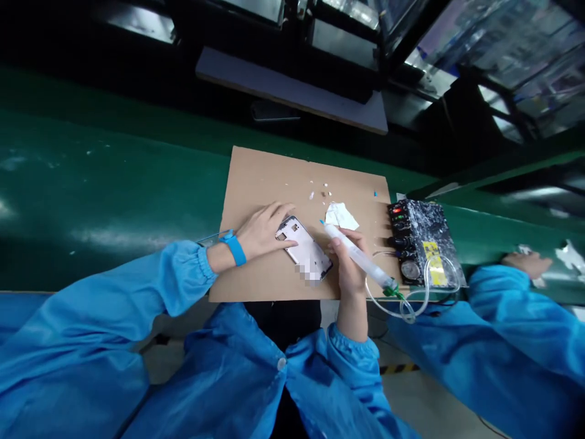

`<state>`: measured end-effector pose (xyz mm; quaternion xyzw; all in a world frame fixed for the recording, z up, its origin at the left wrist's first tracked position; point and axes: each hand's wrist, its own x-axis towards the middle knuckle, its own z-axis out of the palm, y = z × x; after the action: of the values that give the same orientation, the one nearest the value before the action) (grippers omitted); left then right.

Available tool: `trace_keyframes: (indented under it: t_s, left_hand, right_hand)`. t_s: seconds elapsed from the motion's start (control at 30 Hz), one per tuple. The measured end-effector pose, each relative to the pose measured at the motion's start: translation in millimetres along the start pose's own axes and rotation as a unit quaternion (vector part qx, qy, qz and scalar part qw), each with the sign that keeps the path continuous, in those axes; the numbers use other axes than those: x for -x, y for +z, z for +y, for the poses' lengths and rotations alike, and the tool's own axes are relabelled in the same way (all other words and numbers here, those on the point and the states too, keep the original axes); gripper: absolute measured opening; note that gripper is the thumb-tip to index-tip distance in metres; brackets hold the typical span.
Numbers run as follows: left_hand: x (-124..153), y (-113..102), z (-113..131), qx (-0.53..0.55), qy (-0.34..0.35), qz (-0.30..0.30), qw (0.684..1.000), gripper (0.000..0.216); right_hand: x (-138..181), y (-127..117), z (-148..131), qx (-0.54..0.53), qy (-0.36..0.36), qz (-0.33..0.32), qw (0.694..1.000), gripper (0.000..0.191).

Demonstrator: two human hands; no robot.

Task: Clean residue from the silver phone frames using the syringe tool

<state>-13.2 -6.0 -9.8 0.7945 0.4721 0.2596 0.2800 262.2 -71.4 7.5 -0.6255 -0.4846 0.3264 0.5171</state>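
Observation:
A pale phone housing (pixel 308 250) with dark edges and small cut-outs lies slanted on a cardboard sheet (pixel 260 177). My left hand (pixel 262 231), with a blue band at the wrist, grips its upper left end between thumb and fingers. In my right hand (pixel 351 262) is a glue-dispensing syringe (pixel 361 256), held like a pen. Its barrel is whitish, and its blue tip points up and left, just beyond the housing's right edge. From its green rear fitting runs a clear tube (pixel 427 286). A crumpled white tissue (pixel 342 216) lies behind the syringe tip.
To the right stands a black control box (pixel 423 238) with knobs, a gauge and a yellow label. Small white scraps (pixel 325 185) dot the cardboard. A dark phone-like slab (pixel 275 111) rests behind it on the green bench (pixel 114 201). A co-worker's hand (pixel 528 263) is at far right.

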Motion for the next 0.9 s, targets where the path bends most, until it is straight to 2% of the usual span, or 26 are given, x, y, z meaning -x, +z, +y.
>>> trace_keyframes:
  t_s: [0.1,0.23,0.4,0.7,0.9]
  left_hand:
    - [2.0,3.4,2.1,0.051,0.038,-0.022,0.998,0.085]
    - [3.8,2.3,6.6,0.064,0.055,-0.035,0.996,0.087]
    - [1.1,-2.4,10.9,-0.022,0.02,-0.026,0.999,0.094]
    - [0.4,-1.4,8.9,-0.021,0.03,-0.034,0.999,0.086]
    - [-0.1,1.7,5.6,-0.02,0.043,-0.023,0.999,0.086]
  right_hand:
    - [-7.1,-4.1,3.5,-0.046,-0.02,0.014,0.999,0.054]
    - [0.5,1.7,9.2,-0.076,-0.026,-0.029,0.996,0.05]
    - [16.4,7.9,12.0,-0.009,-0.01,-0.068,0.998,0.051]
    - [14.6,9.5,3.2,0.065,-0.036,-0.094,0.993,0.046]
    - [15.0,12.5,-1.5,0.068,-0.031,-0.097,0.992,0.052]
